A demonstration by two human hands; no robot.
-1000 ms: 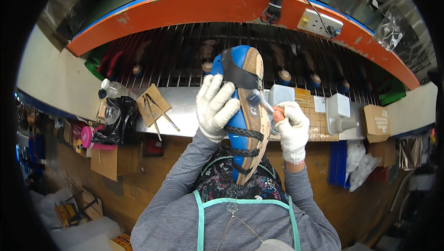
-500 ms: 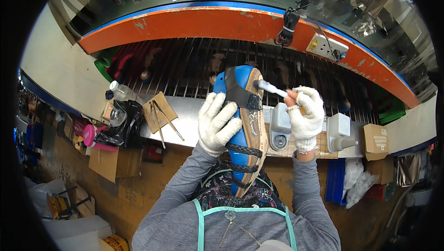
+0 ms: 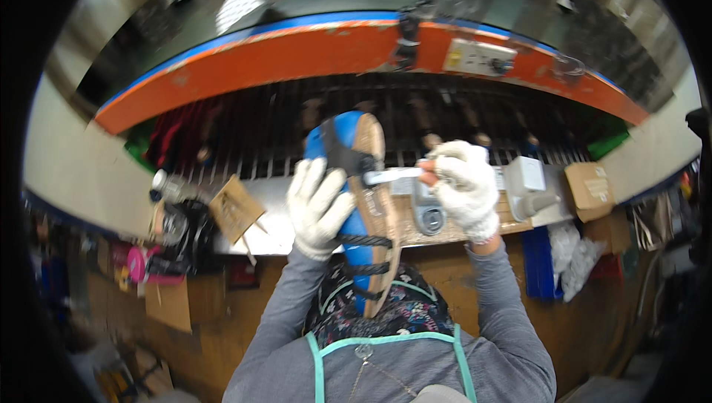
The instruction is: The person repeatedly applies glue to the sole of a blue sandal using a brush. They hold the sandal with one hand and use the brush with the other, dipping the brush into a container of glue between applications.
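A sandal (image 3: 380,217) with black straps and a brown sole is fitted on a blue shoe last (image 3: 345,125), held lengthwise before my body. My left hand (image 3: 319,206), in a white knitted glove, grips its left side, with the fingers over the blue last and the thumb side near the straps. My right hand (image 3: 466,189), in a similar glove with bare fingertips showing, pinches a brush with a white handle (image 3: 397,175). The brush's dark tip touches the sole edge beside the upper black strap. Two grey-white pots stand behind and beside the right hand.
A metal-topped ledge (image 3: 271,238) carries a cardboard piece with sticks (image 3: 236,206), a black plastic bag (image 3: 194,236), a grey pot with a spout (image 3: 528,184) and a cardboard box (image 3: 589,189). Beyond are a rack of metal rods and an orange beam (image 3: 297,54) with a socket strip (image 3: 478,58).
The brush has moved from near the sandal's far end down the sole edge to the upper strap. The whole view has swung and is blurred, with sandal and hands appearing further left.
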